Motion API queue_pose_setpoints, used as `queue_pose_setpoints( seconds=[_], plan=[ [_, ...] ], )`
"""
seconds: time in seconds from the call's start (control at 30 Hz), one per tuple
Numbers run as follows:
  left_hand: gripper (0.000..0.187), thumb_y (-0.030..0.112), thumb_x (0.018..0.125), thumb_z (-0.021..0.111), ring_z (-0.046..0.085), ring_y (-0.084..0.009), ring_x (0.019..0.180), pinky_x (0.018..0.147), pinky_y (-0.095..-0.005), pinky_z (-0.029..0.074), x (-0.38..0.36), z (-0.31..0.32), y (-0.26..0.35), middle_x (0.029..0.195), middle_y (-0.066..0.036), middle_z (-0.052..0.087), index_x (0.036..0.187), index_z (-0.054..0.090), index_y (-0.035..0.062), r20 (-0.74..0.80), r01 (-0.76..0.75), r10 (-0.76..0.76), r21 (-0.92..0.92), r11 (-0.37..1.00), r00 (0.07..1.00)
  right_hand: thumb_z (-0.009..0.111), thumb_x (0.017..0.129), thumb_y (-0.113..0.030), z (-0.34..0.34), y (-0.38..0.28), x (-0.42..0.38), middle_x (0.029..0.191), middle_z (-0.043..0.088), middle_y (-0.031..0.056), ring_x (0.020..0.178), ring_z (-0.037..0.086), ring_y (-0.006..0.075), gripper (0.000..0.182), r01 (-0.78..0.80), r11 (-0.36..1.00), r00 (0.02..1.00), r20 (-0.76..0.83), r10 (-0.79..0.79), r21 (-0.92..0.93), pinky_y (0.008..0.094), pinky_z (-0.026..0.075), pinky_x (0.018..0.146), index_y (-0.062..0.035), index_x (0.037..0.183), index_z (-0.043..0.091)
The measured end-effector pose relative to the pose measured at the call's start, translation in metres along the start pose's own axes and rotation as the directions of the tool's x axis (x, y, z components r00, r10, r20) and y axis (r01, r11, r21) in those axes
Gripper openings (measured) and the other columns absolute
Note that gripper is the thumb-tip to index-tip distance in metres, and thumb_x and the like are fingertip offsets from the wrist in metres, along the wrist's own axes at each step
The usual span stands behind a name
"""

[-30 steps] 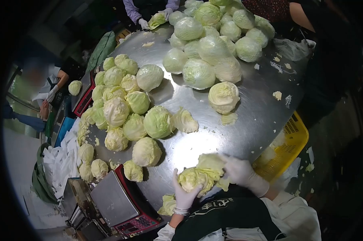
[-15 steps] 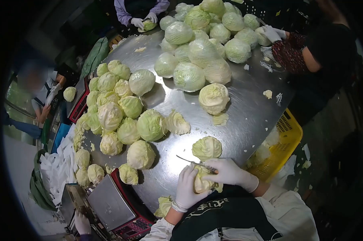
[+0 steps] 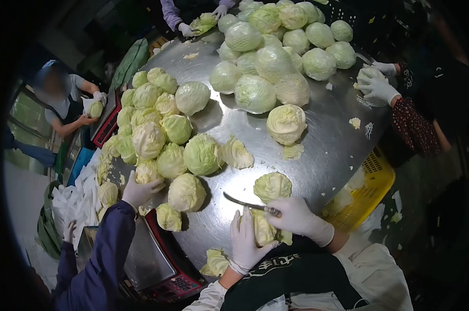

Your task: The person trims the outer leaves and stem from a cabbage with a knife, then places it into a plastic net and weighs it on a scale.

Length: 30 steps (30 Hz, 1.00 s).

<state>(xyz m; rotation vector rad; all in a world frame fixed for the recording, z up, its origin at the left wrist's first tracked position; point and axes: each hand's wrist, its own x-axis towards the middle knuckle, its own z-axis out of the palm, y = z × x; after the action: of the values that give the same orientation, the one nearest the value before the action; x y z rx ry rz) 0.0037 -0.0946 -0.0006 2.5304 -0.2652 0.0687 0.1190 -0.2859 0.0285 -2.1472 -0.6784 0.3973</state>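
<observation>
A small trimmed cabbage (image 3: 264, 229) is tucked between my two hands, close in front of my dark apron. My left hand (image 3: 246, 242), in a white glove, is cupped against its left side, thumb low and fingers pointing up. The gloved fingers of my right hand (image 3: 301, 220) are wrapped round the handle of a curved knife (image 3: 238, 201), whose blade reaches left over the top of that cabbage. Just beyond the blade sits another cabbage (image 3: 273, 187) on the metal table. A loose cabbage leaf (image 3: 214, 262) lies to the left of my left wrist.
Bare cabbages (image 3: 147, 140) crowd the left side; wrapped ones (image 3: 255, 96) are heaped at the back. A co-worker's gloved hand (image 3: 138, 191) touches a cabbage above the scale (image 3: 141, 259). Other people work at left, back and right. A yellow crate (image 3: 379, 181) stands at the right edge.
The knife has swung so its blade shows broader. A co-worker's arm has reached in from the lower left. At the right, a person's hands have moved nearer with a net-covered cabbage.
</observation>
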Motion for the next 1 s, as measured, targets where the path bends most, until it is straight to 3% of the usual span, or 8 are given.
queue_pose_setpoints(
  seconds=[0.27,0.33,0.47,0.57,0.63,0.7,0.83,1.0],
  plan=[
    [0.108,0.043,0.065,0.089,0.036,-0.0482,0.142,0.117,-0.0565,0.03,-0.032,-0.041,-0.023,0.154,-0.028,0.038,0.15,0.037,-0.0006,0.14,0.172,-0.176,0.041,0.984,0.974,0.066,0.083,-0.027,-0.008,0.084,0.002,0.076,0.068,0.0134,0.072,0.068,0.0368,0.019,-0.235,0.944,0.936,-0.315,0.156,-0.23,0.0458,0.055,0.067,-0.0085,0.083,0.066],
    [0.1,0.037,0.07,0.088,0.043,-0.0384,0.14,0.116,-0.05,0.037,-0.051,-0.025,-0.039,0.146,-0.023,0.047,0.149,0.037,0.0036,0.096,0.369,-0.373,-0.499,0.784,0.923,0.066,0.082,-0.027,-0.005,0.094,-0.008,0.077,0.067,0.0134,0.072,0.067,0.0375,0.019,-0.301,0.914,0.914,-0.355,0.195,-0.271,0.0479,0.054,0.066,-0.0083,0.082,0.065],
    [0.09,0.031,0.077,0.084,0.05,-0.0307,0.134,0.112,-0.0445,0.044,-0.061,-0.012,-0.047,0.139,-0.018,0.051,0.149,0.036,0.0037,-0.023,0.317,-0.446,-0.67,0.671,0.895,0.066,0.083,-0.026,-0.02,0.12,-0.037,0.08,0.067,0.0144,0.075,0.067,0.037,0.018,-0.417,0.889,0.841,-0.452,0.297,-0.19,0.0462,0.054,0.068,-0.0075,0.082,0.065],
    [0.08,0.031,0.087,0.076,0.058,-0.0311,0.126,0.108,-0.0463,0.05,-0.091,0.007,-0.095,0.14,-0.017,0.053,0.148,0.037,0.0001,0.263,0.235,-0.595,-0.964,-0.126,0.76,0.07,0.083,-0.023,-0.056,0.127,-0.064,0.094,0.068,0.0133,0.082,0.068,0.0335,0.019,-0.493,0.856,0.795,-0.48,0.371,-0.156,0.0434,0.055,0.072,-0.0074,0.092,0.067],
    [0.079,0.033,0.088,0.075,0.059,-0.0315,0.126,0.107,-0.047,0.05,-0.081,0.001,-0.083,0.141,-0.017,0.054,0.149,0.037,-0.0004,0.306,0.137,-0.582,-0.939,-0.316,0.754,0.073,0.082,-0.022,-0.064,0.114,-0.067,0.105,0.069,0.0125,0.088,0.069,0.0312,0.025,-0.531,0.834,0.761,-0.52,0.388,-0.154,0.0413,0.056,0.075,-0.0075,0.101,0.069],
    [0.077,0.034,0.09,0.072,0.059,-0.0317,0.129,0.107,-0.0472,0.051,-0.069,0.0,-0.074,0.145,-0.018,0.054,0.149,0.039,-0.0019,0.357,0.06,-0.543,-0.871,-0.488,0.76,0.081,0.077,-0.02,-0.062,0.077,-0.058,0.123,0.065,0.0106,0.085,0.07,0.0272,0.048,-0.062,0.988,0.838,-0.546,-0.025,-0.14,0.0339,0.056,0.078,-0.0081,0.121,0.068],
    [0.076,0.04,0.092,0.069,0.057,-0.0301,0.131,0.11,-0.047,0.049,-0.046,0.002,-0.05,0.147,-0.018,0.053,0.15,0.04,-0.0006,0.415,0.281,-0.5,-0.904,-0.323,0.76,0.089,0.074,-0.033,-0.032,-0.003,-0.035,0.145,0.056,0.0106,0.094,0.073,0.0258,0.07,0.236,0.971,0.963,-0.143,-0.229,0.037,0.0347,0.059,0.076,-0.0118,0.135,0.063],
    [0.078,0.051,0.092,0.065,0.06,-0.0334,0.126,0.107,-0.0533,0.051,-0.022,-0.007,-0.023,0.143,-0.02,0.055,0.147,0.043,0.0001,0.521,0.27,-0.452,-0.817,-0.509,0.724,0.079,0.085,-0.021,-0.007,-0.005,-0.022,0.11,0.072,0.0092,0.08,0.074,0.0198,0.034,0.306,0.939,0.945,-0.172,-0.28,0.157,0.0313,0.058,0.07,-0.0071,0.116,0.072]
  ],
)
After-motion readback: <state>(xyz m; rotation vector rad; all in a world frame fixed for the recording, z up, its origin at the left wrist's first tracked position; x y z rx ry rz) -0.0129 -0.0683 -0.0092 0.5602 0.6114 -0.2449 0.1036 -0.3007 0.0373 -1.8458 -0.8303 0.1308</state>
